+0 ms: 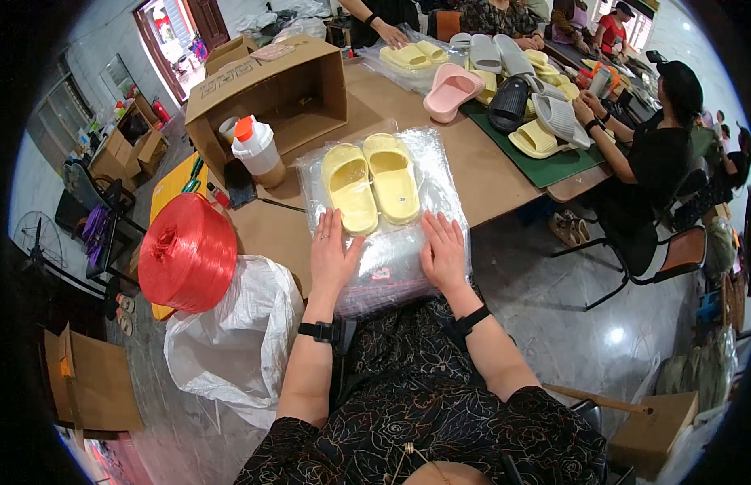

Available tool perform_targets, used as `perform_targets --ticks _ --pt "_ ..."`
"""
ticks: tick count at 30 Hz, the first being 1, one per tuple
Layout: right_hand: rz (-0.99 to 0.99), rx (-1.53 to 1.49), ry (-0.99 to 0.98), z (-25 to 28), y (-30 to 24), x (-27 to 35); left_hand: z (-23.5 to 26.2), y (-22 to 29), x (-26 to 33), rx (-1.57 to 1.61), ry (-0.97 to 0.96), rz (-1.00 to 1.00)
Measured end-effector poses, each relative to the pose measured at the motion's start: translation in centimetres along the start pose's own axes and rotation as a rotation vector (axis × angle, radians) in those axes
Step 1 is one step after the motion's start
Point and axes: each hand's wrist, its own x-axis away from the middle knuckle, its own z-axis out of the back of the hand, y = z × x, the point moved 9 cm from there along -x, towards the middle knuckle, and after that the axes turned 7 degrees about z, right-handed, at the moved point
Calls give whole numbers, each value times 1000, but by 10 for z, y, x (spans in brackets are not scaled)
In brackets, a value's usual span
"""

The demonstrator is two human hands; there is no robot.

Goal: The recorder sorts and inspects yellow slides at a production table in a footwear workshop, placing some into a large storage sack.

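Both hands [331,259] [443,255] flat on plastic bags [392,259], yellow slippers [371,182] just beyond fingertips

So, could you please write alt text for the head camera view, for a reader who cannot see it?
Seen from above, a person's left hand and right hand lie flat on a stack of clear plastic bags on a brown table, just below a pair of yellow slippers. A red twine spool sits at left.

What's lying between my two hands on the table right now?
In the head view, only the stack of clear plastic bags spans the gap between the left hand and right hand. The yellow slippers lie just beyond.
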Motion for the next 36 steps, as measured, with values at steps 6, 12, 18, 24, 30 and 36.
perform_targets --ticks 6,12,18,24,30,36 --pt "2 0 -6 1 -2 -1 1 0 1 3 16 -10" --pt "-8 -3 -8 2 -2 0 3 3 2 -4 8 -15" --pt "-10 8 -13 1 -2 0 2 3 2 -10 -7 0" --pt "11 -8 -4 -3 -6 -4 7 -4 1 -35 31 1" --pt "-47 84 26 2 18 11 -7 21 -6 46 -62 44" --pt "-78 -123 105 -8 4 5 2 2 2 -22 -122 115"
